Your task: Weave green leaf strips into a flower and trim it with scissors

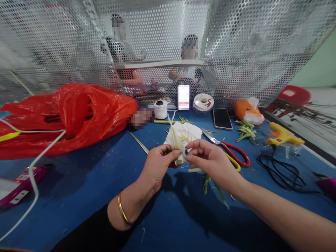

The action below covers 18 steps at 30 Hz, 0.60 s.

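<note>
In front of me my left hand [161, 162] pinches a pale yellow-green folded leaf bundle [177, 143], which looks like dried husk. Its narrow tips point up and away from me. My right hand [208, 159] is closed with thumb and fingertips at the bundle's right edge. Exactly what those fingertips grip is partly hidden. Behind the bundle lies a crumpled white tissue [187, 130] with small pale pieces on it. Scissors [228, 147] with red and yellow handles lie beyond my right hand, which covers part of them. Green leaf scraps [206, 183] lie under that hand.
A red plastic bag [78, 119] fills the left side, near a purple power strip [23, 185] and white cord. At the back stand a thread spool [160, 109], a ribbon roll [203, 102] and a phone [222, 118]. Right are a yellow glue gun [285, 134] and tissue pack [249, 111].
</note>
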Motion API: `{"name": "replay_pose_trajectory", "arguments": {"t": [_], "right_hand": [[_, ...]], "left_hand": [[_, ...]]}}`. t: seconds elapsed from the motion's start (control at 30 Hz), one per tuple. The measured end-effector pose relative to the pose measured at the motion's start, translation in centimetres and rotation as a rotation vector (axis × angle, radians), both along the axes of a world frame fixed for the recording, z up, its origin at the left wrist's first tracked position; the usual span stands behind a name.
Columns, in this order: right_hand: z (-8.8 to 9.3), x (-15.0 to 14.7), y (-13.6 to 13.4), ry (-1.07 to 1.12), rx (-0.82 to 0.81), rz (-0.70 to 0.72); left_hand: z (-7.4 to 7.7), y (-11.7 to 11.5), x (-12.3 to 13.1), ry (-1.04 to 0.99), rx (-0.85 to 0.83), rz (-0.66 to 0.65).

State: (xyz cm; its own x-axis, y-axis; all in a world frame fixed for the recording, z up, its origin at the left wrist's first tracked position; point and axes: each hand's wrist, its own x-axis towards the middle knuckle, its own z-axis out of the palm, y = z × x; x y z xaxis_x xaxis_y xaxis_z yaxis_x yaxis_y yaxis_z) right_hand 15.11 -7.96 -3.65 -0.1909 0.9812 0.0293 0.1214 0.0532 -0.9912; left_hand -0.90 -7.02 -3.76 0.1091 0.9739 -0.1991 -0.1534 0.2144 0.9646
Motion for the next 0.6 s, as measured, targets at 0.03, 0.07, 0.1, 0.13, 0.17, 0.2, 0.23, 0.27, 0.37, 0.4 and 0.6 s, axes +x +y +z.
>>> {"name": "replay_pose_trajectory", "arguments": {"t": [0.03,0.07,0.1,0.13,0.17,0.2,0.23,0.27,0.37,0.4,0.6], "right_hand": [[-0.01,0.15,0.01,-0.050,0.090,-0.005],[-0.03,0.32,0.01,-0.123,0.215,-0.003],[-0.06,0.51,0.02,-0.218,0.365,0.006],[-0.09,0.69,0.03,-0.328,0.524,0.022],[-0.14,0.85,0.02,-0.439,0.673,0.042],[-0.19,0.96,0.01,-0.538,0.801,0.056],[-0.25,1.03,0.00,-0.620,0.898,0.059],[-0.31,1.06,-0.03,-0.679,0.969,0.050],[-0.48,1.00,-0.11,-0.747,1.076,0.014],[-0.53,0.98,-0.11,-0.744,1.092,0.010],[-0.95,1.13,0.02,-0.675,1.075,0.051]], "left_hand": [[-0.02,0.00,-0.03,-0.009,-0.006,-0.003],[-0.06,0.00,-0.07,-0.020,-0.011,-0.010],[-0.12,0.01,-0.10,-0.027,-0.015,-0.016],[-0.18,0.00,-0.12,-0.030,-0.020,-0.023],[-0.25,-0.02,-0.13,-0.030,-0.024,-0.029],[-0.29,-0.05,-0.11,-0.029,-0.029,-0.036],[-0.33,-0.10,-0.09,-0.029,-0.037,-0.045],[-0.35,-0.15,-0.06,-0.032,-0.048,-0.056],[-0.36,-0.29,0.02,-0.061,-0.091,-0.086],[-0.36,-0.31,0.02,-0.071,-0.104,-0.091],[-0.35,-0.38,-0.04,-0.101,-0.110,-0.095]]}}
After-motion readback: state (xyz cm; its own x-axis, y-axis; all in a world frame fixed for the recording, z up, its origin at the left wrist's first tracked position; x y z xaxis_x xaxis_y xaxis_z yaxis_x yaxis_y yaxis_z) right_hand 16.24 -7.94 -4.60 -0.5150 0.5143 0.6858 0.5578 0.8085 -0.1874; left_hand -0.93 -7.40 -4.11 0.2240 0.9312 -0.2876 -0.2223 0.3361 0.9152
